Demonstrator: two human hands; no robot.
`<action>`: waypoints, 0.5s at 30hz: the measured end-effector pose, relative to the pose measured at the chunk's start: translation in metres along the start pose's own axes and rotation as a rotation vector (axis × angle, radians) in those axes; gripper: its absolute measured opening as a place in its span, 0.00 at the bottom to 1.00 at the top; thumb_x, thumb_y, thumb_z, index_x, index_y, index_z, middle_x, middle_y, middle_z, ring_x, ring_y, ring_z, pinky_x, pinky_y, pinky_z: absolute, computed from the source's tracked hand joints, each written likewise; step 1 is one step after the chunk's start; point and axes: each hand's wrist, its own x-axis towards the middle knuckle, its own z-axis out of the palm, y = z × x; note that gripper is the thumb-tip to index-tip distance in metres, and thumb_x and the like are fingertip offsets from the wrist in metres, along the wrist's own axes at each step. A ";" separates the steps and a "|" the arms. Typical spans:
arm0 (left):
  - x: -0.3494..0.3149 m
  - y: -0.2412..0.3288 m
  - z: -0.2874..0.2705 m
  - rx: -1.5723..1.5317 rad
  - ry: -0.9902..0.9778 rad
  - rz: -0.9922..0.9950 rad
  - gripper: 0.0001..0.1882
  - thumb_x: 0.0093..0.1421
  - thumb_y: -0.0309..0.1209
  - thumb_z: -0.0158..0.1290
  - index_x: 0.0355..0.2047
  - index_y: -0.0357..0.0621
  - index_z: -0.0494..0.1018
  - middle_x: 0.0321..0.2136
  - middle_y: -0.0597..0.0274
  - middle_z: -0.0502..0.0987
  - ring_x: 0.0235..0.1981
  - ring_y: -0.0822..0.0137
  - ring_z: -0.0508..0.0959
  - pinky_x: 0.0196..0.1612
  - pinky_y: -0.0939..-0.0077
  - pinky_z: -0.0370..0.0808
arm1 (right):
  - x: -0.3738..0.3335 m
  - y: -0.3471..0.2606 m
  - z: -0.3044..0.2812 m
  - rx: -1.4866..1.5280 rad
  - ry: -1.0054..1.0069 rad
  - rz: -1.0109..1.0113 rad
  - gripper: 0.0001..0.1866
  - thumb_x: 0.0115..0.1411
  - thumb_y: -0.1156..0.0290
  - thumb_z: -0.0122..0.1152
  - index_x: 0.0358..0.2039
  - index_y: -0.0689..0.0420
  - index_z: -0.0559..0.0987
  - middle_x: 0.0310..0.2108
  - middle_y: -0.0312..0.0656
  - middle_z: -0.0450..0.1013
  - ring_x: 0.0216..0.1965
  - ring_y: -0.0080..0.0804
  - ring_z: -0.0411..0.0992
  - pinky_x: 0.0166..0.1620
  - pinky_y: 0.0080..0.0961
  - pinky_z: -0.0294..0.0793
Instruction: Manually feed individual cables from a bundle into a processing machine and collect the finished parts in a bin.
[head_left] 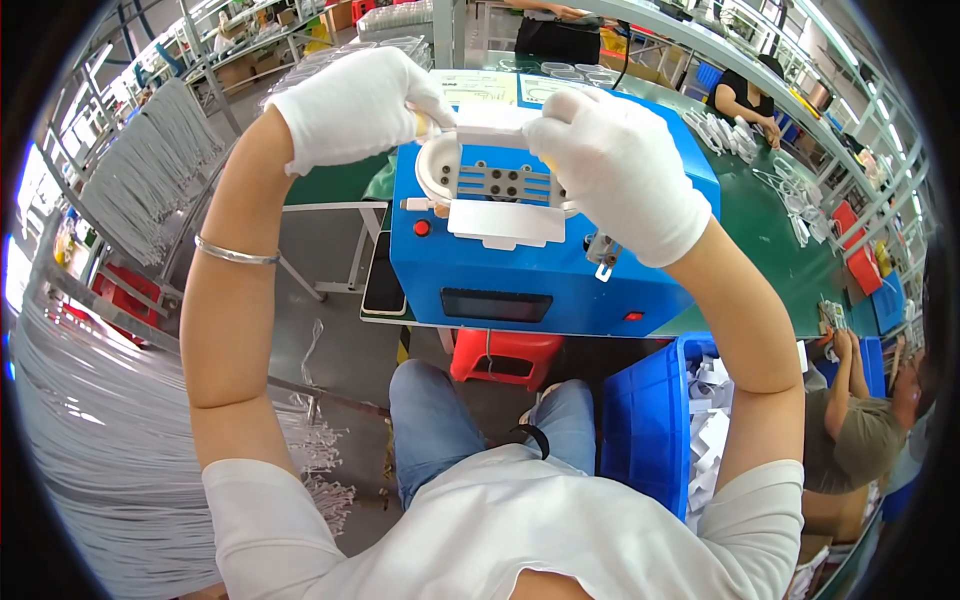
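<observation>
Both my hands wear white gloves and work over a blue benchtop machine [600, 290]. My left hand [365, 108] is closed in a pinch at the left end of a flat white strip [490, 122]; what lies between its fingertips is hidden. My right hand [620, 165] has its fingers curled over the strip's right end. Below the strip, a round-rimmed white piece [432, 172] sits on the machine's left side, beside a grey slotted metal plate [505, 184]. A white flap-like panel [507, 223] juts out in front of that plate.
A red button [422, 228] and dark display [497, 304] are on the machine. A phone [384, 277] lies at its left. A blue bin [640, 430] of white pieces stands right, a red stool [507, 357] below. White cables [110, 420] hang left. Other people work at the right.
</observation>
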 end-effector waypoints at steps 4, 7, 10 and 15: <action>-0.006 0.014 0.014 0.110 0.064 -0.060 0.10 0.54 0.28 0.52 0.35 0.40 0.79 0.29 0.50 0.79 0.31 0.56 0.79 0.39 0.70 0.75 | 0.000 0.000 0.008 0.008 -0.025 0.061 0.10 0.42 0.77 0.64 0.27 0.56 0.75 0.27 0.41 0.69 0.32 0.40 0.72 0.34 0.28 0.74; -0.009 0.027 0.041 0.064 0.342 -0.078 0.15 0.50 0.27 0.55 0.41 0.42 0.76 0.31 0.51 0.77 0.31 0.54 0.77 0.39 0.69 0.74 | -0.002 0.006 0.015 0.091 -0.151 0.142 0.06 0.47 0.75 0.62 0.28 0.56 0.76 0.28 0.42 0.70 0.32 0.41 0.72 0.35 0.29 0.74; -0.005 0.022 0.067 0.160 0.579 0.194 0.10 0.49 0.25 0.56 0.34 0.43 0.77 0.30 0.56 0.76 0.33 0.57 0.76 0.37 0.70 0.74 | 0.003 0.011 0.013 0.061 -0.154 0.130 0.06 0.53 0.69 0.60 0.30 0.57 0.76 0.28 0.41 0.71 0.32 0.38 0.73 0.36 0.26 0.74; -0.003 0.019 0.071 0.152 0.619 0.223 0.07 0.50 0.27 0.55 0.30 0.42 0.78 0.27 0.55 0.76 0.31 0.57 0.77 0.37 0.67 0.75 | 0.004 0.044 0.025 0.800 -0.452 0.525 0.19 0.63 0.53 0.49 0.39 0.55 0.78 0.33 0.42 0.75 0.37 0.29 0.73 0.41 0.24 0.73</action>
